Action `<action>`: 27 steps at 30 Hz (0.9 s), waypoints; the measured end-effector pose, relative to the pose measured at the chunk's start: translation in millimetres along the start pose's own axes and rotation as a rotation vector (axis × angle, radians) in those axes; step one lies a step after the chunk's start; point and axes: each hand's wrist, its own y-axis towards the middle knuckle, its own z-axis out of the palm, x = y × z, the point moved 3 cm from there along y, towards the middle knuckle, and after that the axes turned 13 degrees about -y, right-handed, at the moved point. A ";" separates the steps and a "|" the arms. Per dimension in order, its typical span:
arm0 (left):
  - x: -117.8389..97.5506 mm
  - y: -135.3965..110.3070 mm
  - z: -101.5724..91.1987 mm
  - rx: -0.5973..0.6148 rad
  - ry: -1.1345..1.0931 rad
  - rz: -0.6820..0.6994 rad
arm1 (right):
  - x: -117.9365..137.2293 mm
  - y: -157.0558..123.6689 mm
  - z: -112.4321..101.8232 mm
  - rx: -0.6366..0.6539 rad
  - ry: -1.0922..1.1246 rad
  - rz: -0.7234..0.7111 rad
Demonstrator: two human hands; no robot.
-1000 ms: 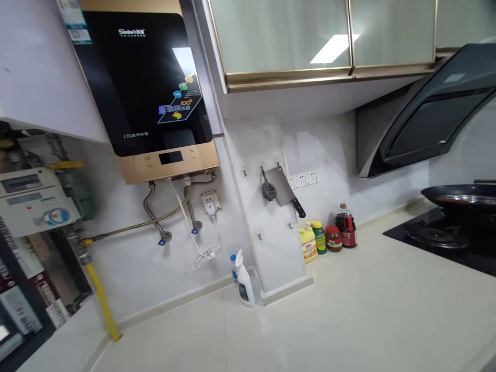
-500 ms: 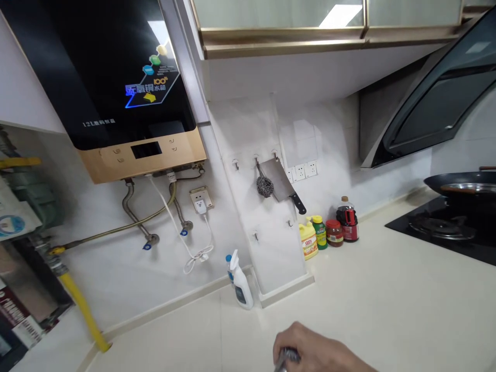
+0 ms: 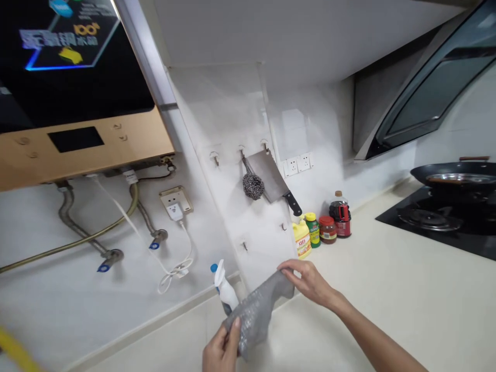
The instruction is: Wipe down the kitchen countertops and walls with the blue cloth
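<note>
Left hand (image 3: pixel 221 351) pinches low, thumb (image 3: pixel 234 333) on top; right hand (image 3: pixel 310 281) pinches higher and farther out, forearm (image 3: pixel 374 333) slanting down-right.

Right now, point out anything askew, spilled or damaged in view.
The cleaver looks askew on the wall: it hangs slanted, handle angled down to the right. Nothing appears spilled or damaged.

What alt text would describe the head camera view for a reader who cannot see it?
A person's left hand and right hand hold a grey cloth-like sheet between them above a pale kitchen counter. Behind it stands a partly hidden white spray bottle; a cleaver and metal scrubber hang on wall hooks. A black stove is at the right.
</note>
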 end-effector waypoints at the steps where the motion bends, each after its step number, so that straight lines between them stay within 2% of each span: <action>1: -4.3 8.2 10.3 0.046 0.013 -0.002 | -8.0 4.3 -2.2 -0.087 -0.063 -0.005; 4: -11.9 32.8 41.3 0.158 0.024 -0.020 | -32.3 11.7 -10.1 -0.312 -0.302 0.061; 8: -22.9 63.5 77.9 0.240 0.088 0.006 | -60.6 15.4 -21.8 -0.457 -0.505 0.256; 11: -37.2 83.5 101.2 0.252 0.135 0.079 | -77.0 23.6 -29.8 -0.486 -0.378 0.395; 14: -49.7 101.2 120.5 0.221 0.141 0.120 | -87.8 39.8 -30.3 -0.497 -0.007 0.498; 16: -54.3 111.4 131.3 0.208 0.156 0.107 | -90.2 51.8 -25.9 -0.573 0.207 0.520; 18: -56.9 120.0 140.1 0.200 0.184 0.080 | -90.6 62.1 -18.0 -0.673 0.308 0.525; 23: -62.4 135.1 150.1 0.148 0.261 0.049 | -95.7 79.0 4.7 -0.789 0.322 0.508; 27: -60.7 141.4 149.0 0.102 0.343 0.044 | -103.9 83.5 9.8 -0.809 0.167 0.530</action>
